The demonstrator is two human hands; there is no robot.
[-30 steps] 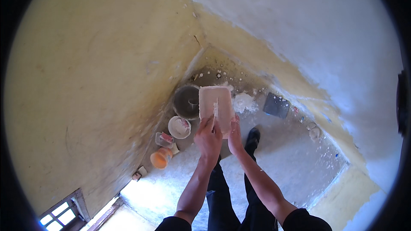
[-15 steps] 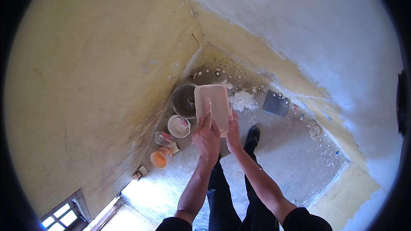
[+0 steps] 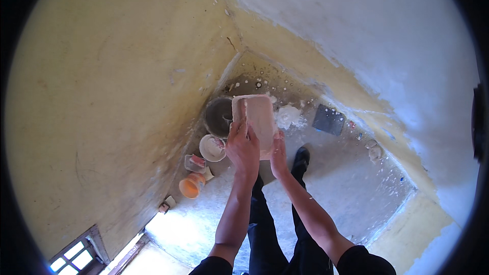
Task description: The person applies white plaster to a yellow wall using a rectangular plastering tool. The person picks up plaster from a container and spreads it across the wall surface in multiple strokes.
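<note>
Shallow rectangular pale-pink tray (image 3: pixel 263 122) grasped at right edge by right hand (image 3: pixel 278 155); thin flat tool (image 3: pixel 243 109) seemingly clasped in left hand (image 3: pixel 243 145) near left edge. Scraping step judged in hand; steady support needed.

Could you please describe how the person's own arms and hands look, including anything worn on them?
Short black sleeves leave both forearms bare. The left hand and right hand show no gloves; a small pale speck marks the right forearm.
</note>
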